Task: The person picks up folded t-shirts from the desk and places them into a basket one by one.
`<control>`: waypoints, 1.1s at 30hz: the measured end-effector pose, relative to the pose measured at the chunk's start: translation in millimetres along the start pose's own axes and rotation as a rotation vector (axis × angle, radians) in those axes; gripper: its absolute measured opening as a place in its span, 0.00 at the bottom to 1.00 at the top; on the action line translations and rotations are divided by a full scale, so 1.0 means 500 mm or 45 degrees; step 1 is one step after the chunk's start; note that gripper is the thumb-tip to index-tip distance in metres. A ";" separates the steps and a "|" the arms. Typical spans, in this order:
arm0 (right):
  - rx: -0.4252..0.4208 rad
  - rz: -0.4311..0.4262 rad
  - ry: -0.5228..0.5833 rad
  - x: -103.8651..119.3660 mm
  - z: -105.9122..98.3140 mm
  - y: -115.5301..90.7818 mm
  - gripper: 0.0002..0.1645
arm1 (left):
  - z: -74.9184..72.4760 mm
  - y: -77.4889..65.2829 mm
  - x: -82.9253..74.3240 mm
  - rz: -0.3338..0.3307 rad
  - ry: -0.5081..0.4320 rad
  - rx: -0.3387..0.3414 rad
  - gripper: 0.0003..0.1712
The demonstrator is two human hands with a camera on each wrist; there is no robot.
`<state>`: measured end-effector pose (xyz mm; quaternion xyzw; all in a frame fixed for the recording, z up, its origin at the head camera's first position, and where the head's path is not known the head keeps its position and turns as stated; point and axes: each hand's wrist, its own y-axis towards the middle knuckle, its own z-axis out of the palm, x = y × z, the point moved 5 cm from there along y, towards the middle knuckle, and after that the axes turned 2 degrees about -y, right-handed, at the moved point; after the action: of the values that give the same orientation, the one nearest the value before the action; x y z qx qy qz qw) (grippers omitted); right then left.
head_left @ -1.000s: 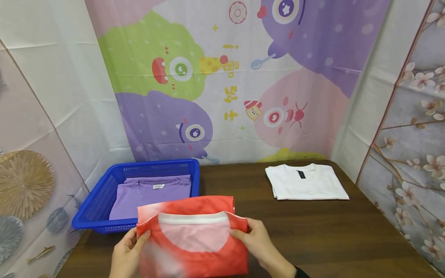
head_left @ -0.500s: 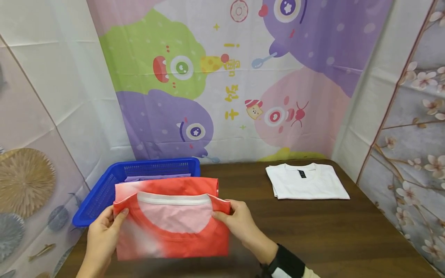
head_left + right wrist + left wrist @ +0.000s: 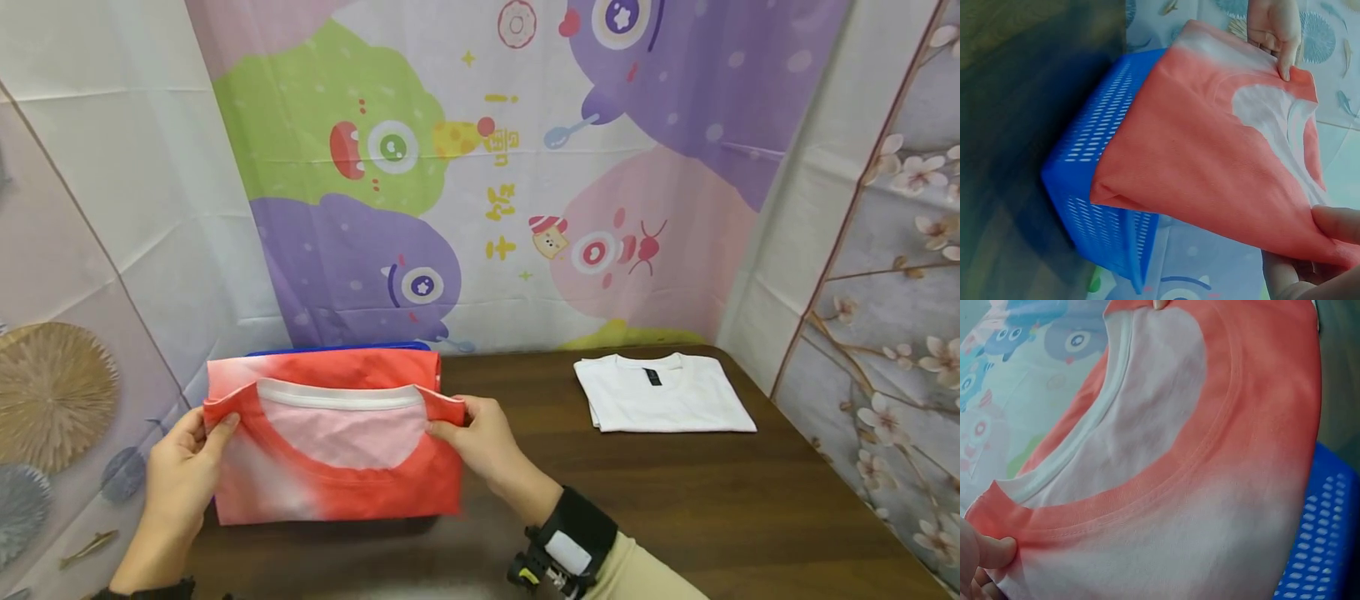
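Observation:
A folded red-and-white T-shirt (image 3: pixel 352 487) hangs between my hands, its round neckline facing up. My left hand (image 3: pixel 180 467) pinches one shoulder corner, thumb in front; my right hand (image 3: pixel 483 442) pinches the other the same way. Behind and below the shirt is a blue plastic basket (image 3: pixel 1100 169) with slotted walls. The head view shows only a strip of its back rim, the rest being covered by the shirt. From the right wrist view the shirt overlaps the basket's top. The left wrist view shows the basket's wall (image 3: pixel 1319 531) beyond the shirt's lower edge.
A folded white T-shirt (image 3: pixel 663 396) with a black neck label lies at the back right of the dark wooden table (image 3: pixel 645 508). Behind the table hangs a cartoon-print curtain (image 3: pixel 510 183), with patterned cloths at both sides.
Both hands have carried the red-and-white T-shirt left and away from me, over the basket. It now hides the purple shirt seen in the basket earlier. The white T-shirt has stayed put.

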<state>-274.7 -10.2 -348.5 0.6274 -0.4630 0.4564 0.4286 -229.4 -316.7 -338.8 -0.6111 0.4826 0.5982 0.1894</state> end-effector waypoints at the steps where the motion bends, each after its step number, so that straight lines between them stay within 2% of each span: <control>1: -0.002 -0.007 -0.006 0.005 0.004 0.005 0.12 | -0.004 0.007 -0.001 0.003 -0.003 -0.011 0.16; 8: -0.038 -0.109 -0.079 0.048 0.035 0.048 0.11 | -0.033 0.055 -0.009 -0.030 -0.035 -0.099 0.15; 15: -0.054 -0.190 -0.160 0.073 0.060 0.078 0.10 | -0.049 0.091 -0.010 -0.021 -0.090 -0.190 0.16; 20: -0.104 -0.246 -0.214 0.076 0.068 0.095 0.10 | -0.046 0.105 0.002 -0.022 -0.132 -0.194 0.15; 26: -0.162 -0.312 -0.272 0.068 0.081 0.110 0.11 | -0.045 0.117 0.021 -0.003 -0.339 -0.211 0.17; 33: -0.154 -0.286 -0.268 0.037 0.096 0.114 0.09 | -0.038 0.117 0.053 0.021 -0.325 -0.217 0.18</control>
<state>-318.9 -71.6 -334.2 0.6928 -0.4589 0.3085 0.4630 -271.5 -368.9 -338.6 -0.5400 0.4070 0.7113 0.1918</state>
